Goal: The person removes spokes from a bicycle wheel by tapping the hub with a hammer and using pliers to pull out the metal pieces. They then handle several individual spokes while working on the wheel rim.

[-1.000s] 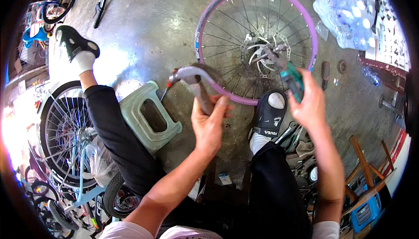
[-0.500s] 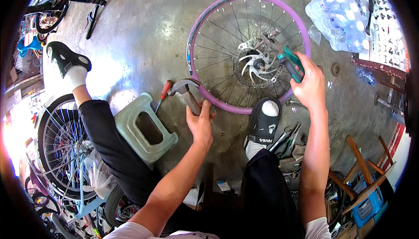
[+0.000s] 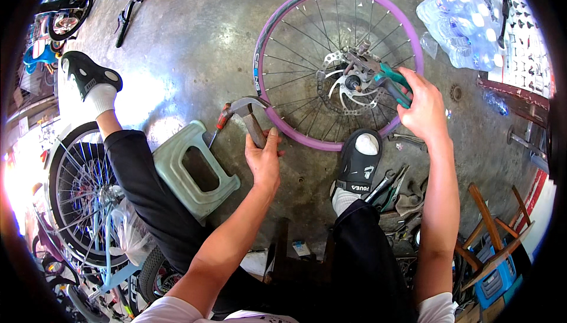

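Purple-rimmed bicycle wheel (image 3: 352, 82) with dark spokes lies flat on the grey concrete floor (image 3: 177, 39); clock positions below are read from its centre, 12 toward the top of the view. Silver slotted brake rotor (image 3: 356, 111) faces up around the hub.

Left hand (image 3: 264, 160): beyond the rim, between 7 and 8 o'clock. Fingers wrapped around the brown handle of a hammer with a curved grey metal head (image 3: 254, 128), thumb lying along the handle. Head sits at 8 o'clock, one tip overlapping the rim in view; contact cannot be told.

Right hand (image 3: 424, 104): at 4 o'clock. Fingers curled around a pair of pliers with green-and-dark grips (image 3: 394, 74), whose metal nose reaches in above the rotor at 2 o'clock of the hub. Whether the jaws pinch anything: cannot tell.

Surroundings: black open-topped shoe (image 3: 356, 166) at 6 o'clock, toe overlapping the rim. Red-handled screwdriver (image 3: 222, 118) at 8 o'clock, just beside the hammer head; pale green plastic stool (image 3: 221, 188) farther out, same direction. Clear plastic-wrapped bottle pack (image 3: 463, 19) at 2 o'clock; small dark toothed ring (image 3: 455, 93) past 3.
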{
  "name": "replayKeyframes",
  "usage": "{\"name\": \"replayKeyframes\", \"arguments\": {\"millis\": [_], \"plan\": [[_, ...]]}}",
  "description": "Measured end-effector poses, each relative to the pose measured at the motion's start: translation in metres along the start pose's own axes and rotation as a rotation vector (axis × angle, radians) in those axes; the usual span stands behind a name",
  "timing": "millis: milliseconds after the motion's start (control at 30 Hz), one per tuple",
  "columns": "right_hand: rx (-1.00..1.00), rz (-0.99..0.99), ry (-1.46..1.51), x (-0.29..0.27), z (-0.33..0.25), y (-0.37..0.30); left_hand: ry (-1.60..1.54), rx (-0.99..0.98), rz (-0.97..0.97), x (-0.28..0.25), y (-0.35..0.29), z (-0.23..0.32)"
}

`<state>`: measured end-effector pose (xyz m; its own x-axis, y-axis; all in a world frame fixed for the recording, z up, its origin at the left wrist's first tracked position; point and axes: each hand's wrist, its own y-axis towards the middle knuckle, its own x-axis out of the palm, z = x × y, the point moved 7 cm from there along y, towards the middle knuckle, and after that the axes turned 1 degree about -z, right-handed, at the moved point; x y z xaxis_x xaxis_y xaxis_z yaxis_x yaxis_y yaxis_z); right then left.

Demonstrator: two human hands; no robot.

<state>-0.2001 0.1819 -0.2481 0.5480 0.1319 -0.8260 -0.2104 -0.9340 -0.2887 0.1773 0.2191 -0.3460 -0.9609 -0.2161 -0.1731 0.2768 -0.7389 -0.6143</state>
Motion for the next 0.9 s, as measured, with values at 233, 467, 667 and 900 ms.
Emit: {"name": "replayKeyframes", "arguments": {"millis": [233,467,667,900], "plan": [[-0.14,-0.084,-0.128,-0.017,-0.011,0.023,0.095,0.064,-0.139,0.0,-0.006,0.033],[-0.24,-0.149,-0.201,-0.023,-0.017,0.041,0.435,0.281,-0.366,0.027,-0.018,0.126],[-0.256,-0.183,-0.232,-0.018,-0.01,0.047,0.286,0.068,-0.976,0.09,-0.026,0.22],[-0.228,-0.189,-0.206,-0.014,-0.002,0.046,0.996,0.656,-0.629,0.148,-0.023,0.285]]}}
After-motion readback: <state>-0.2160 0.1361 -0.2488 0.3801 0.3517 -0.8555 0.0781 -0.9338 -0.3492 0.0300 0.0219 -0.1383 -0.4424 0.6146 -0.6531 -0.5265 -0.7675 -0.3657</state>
